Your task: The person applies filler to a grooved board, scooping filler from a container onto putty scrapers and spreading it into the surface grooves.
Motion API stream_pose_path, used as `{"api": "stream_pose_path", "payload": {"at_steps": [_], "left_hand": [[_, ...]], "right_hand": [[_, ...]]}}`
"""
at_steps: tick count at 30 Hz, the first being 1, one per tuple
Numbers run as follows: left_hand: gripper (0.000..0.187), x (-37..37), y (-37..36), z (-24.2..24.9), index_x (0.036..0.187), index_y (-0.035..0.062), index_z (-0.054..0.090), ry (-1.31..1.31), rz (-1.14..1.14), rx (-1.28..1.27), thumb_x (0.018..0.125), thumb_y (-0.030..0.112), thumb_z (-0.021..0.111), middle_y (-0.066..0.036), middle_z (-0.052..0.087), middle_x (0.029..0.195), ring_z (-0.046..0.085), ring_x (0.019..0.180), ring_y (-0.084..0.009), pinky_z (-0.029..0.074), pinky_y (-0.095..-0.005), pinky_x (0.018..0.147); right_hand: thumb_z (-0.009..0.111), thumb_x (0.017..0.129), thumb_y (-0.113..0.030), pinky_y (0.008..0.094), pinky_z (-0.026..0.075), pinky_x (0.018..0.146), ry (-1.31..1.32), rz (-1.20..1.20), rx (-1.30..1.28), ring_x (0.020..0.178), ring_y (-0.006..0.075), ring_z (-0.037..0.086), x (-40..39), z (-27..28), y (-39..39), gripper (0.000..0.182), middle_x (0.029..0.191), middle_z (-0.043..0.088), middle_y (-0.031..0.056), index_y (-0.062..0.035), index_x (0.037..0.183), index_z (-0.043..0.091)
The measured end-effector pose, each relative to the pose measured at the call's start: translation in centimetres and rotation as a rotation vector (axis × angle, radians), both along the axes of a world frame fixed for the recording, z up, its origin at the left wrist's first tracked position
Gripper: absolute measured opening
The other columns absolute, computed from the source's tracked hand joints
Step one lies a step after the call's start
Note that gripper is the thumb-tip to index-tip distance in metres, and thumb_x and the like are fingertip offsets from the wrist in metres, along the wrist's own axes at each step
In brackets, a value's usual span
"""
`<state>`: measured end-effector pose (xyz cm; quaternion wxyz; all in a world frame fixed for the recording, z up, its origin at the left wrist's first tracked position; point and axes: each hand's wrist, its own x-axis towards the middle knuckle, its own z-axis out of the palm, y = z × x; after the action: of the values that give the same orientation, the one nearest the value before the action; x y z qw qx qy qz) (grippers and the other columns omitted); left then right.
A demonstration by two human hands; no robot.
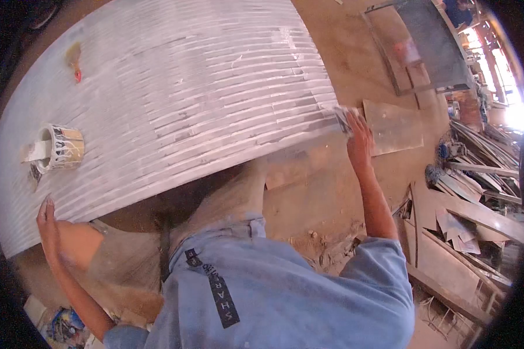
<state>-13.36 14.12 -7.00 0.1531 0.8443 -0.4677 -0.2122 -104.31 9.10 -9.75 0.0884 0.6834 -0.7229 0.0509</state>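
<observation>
A large ribbed panel [215, 81], coated whitish-grey, lies before me. At its right-hand corner my right hand [360, 136] holds a small grey sheet that looks like sandpaper [342, 120], pressed near the edge; the fingers partly cover it. My left hand [49, 224] rests at the panel's near left edge, fingers stretched out and holding nothing visible. Just beyond it a paint-streaked tub [68, 146] lies on its side, with a whitish flat piece [38, 151] at its mouth. Farther back on the panel is a paintbrush [74, 61] with a red handle end.
Brown, dusty ground surrounds the panel, with a flat sheet [396, 128] beyond my right hand. A framed panel [419, 46] lies at the upper right. Wood strips and boards [477, 209] are piled along the right. Part of another person [459, 13] shows at the top right.
</observation>
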Motion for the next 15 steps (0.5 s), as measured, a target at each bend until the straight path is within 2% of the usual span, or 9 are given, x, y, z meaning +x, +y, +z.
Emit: {"api": "stream_pose_path", "payload": {"at_steps": [2,5,9,12,15], "left_hand": [[0.054,-1.5,-0.5,1.4,0.141,-0.0061,0.054,0.08,-0.046,-0.016,0.105,0.034,0.053,-0.019,0.057,0.143,0.05,0.136,-0.0264,0.032,-0.0359,0.117],[0.053,-1.5,-0.1,1.5,0.141,-0.0064,0.053,0.143,-0.054,-0.038,0.105,0.033,0.053,-0.019,0.057,0.143,0.051,0.135,-0.0262,0.033,-0.0357,0.116],[0.053,-1.3,0.2,1.5,0.141,-0.0064,0.053,0.082,-0.1,-0.026,0.105,0.032,0.053,-0.019,0.057,0.143,0.051,0.134,-0.0261,0.034,-0.0353,0.115],[0.052,-0.9,-0.2,1.1,0.142,-0.0062,0.052,0.136,-0.108,-0.047,0.105,0.031,0.053,-0.019,0.056,0.144,0.051,0.134,-0.0261,0.034,-0.0347,0.115],[0.053,-0.1,-0.1,0.8,0.142,-0.006,0.052,0.071,-0.114,-0.007,0.104,0.031,0.053,-0.019,0.056,0.144,0.051,0.134,-0.0268,0.033,-0.0341,0.115]], "right_hand": [[0.048,0.069,0.013,0.0471,0.039,0.111,-0.109,0.178,0.024,0.137,0.032,0.049,0.8,0.0,-2.9,0.076,0.145,0.056,0.0122,-0.0136,0.139,0.059],[0.048,0.068,0.014,0.0467,0.04,0.11,-0.099,0.21,0.174,0.133,0.0317,0.053,0.6,0.2,-5.6,0.074,0.141,0.06,0.012,-0.0126,0.136,0.062],[0.048,0.068,0.013,0.0451,0.042,0.109,-0.092,0.243,0.211,0.13,0.0307,0.056,0.2,1.5,-3.5,0.073,0.138,0.062,0.011,-0.0112,0.134,0.063],[0.049,0.067,0.013,0.0455,0.041,0.11,-0.065,0.227,0.223,0.133,0.0302,0.054,-0.1,1.5,-1.4,0.073,0.14,0.061,0.0105,-0.0103,0.135,0.062],[0.05,0.066,0.014,0.046,0.04,0.109,-0.076,0.226,0.236,0.136,0.0305,0.051,-0.5,1.4,-0.1,0.075,0.142,0.06,0.0104,-0.0102,0.136,0.062]]}}
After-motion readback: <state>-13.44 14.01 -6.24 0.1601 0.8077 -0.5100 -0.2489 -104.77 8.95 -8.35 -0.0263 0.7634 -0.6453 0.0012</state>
